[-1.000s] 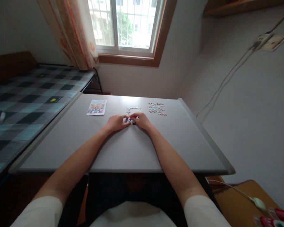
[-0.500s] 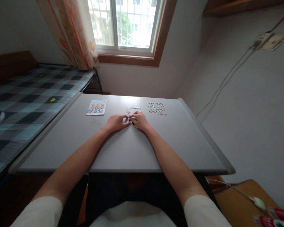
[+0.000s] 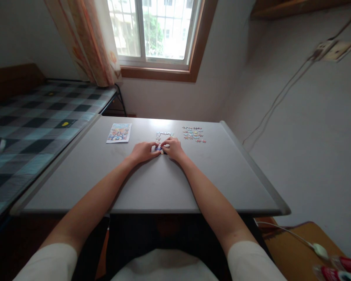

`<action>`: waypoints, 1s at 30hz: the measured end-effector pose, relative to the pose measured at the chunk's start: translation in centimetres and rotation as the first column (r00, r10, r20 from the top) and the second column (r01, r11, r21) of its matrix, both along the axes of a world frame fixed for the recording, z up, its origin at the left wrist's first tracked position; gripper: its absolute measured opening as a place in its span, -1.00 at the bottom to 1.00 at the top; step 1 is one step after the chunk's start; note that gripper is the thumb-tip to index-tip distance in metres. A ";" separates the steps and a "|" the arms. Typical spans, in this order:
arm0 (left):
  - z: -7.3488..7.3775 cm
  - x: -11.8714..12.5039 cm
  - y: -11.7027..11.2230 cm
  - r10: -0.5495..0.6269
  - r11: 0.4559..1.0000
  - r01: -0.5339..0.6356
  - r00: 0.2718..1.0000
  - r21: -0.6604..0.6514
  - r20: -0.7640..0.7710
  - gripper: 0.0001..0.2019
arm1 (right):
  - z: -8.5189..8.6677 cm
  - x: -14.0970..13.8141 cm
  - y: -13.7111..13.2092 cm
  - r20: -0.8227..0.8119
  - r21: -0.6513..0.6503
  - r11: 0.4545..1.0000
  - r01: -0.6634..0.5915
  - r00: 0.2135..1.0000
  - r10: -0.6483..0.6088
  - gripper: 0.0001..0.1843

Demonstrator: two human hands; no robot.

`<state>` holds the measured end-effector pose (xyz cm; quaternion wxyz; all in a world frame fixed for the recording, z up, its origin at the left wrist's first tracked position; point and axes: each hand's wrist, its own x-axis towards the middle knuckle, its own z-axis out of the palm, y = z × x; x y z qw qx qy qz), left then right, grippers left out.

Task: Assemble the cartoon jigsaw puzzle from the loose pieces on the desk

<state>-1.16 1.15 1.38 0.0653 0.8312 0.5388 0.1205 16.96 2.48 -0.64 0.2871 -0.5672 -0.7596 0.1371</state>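
A partly joined jigsaw puzzle (image 3: 165, 133) lies on the table, its border pieces forming a frame around bare tabletop. At the puzzle's near left corner, my left hand (image 3: 144, 151) is closed, thumb and fingertips gripping the edge. My right hand (image 3: 172, 148) bends over the near right part, its fingertips pinched on a small puzzle piece that they mostly cover. Both hands' fingertips almost meet and hide much of the near rows. Loose puzzle pieces (image 3: 195, 133) lie in rough rows to the right. Left of the puzzle is a printed picture sheet (image 3: 119, 133).
The grey table (image 3: 158, 187) has raised edge trim. A bed with a checked cover (image 3: 52, 113) stands to the left, a window (image 3: 166, 35) is ahead. Cables (image 3: 276, 101) hang along the right wall. A wooden stool (image 3: 307, 238) with red-labelled bottles (image 3: 336, 271) is at lower right.
My right fingertips have shifted very slightly over the puzzle. My left hand, the loose pieces and the picture sheet stay where they were.
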 end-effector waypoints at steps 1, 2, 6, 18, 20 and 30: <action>0.0 0.0 0.0 0.002 1.000 -0.002 1.000 -0.006 0.001 -0.51 | 0.1 -0.1 -0.1 0.013 -0.007 1.000 0.017 1.000 -0.017 -0.86; 0.1 0.0 0.0 0.004 1.000 -0.004 1.000 -0.010 0.003 -0.51 | 0.2 -0.2 -0.2 0.025 -0.015 0.999 0.032 0.999 -0.031 -0.86; 0.0 0.0 0.0 0.004 1.000 -0.004 1.000 -0.011 0.019 -0.52 | 0.4 -0.4 -0.3 0.037 -0.036 0.998 0.059 0.998 -0.058 -0.86; 0.4 0.0 -0.2 0.010 1.000 -0.010 1.000 -0.026 0.011 -0.49 | 0.6 3.2 1.2 -0.237 -0.071 0.949 0.306 0.919 -0.314 -0.77; 0.5 0.0 -0.2 0.012 1.000 -0.012 1.000 -0.025 0.012 -0.50 | 0.5 3.6 1.3 -0.230 -0.083 0.942 0.326 0.913 -0.336 -0.78; 0.2 0.2 -0.1 -0.046 0.999 0.046 0.999 -0.016 0.023 -0.50 | 0.4 3.5 0.9 -0.108 -0.091 0.932 0.351 0.927 -0.360 -0.83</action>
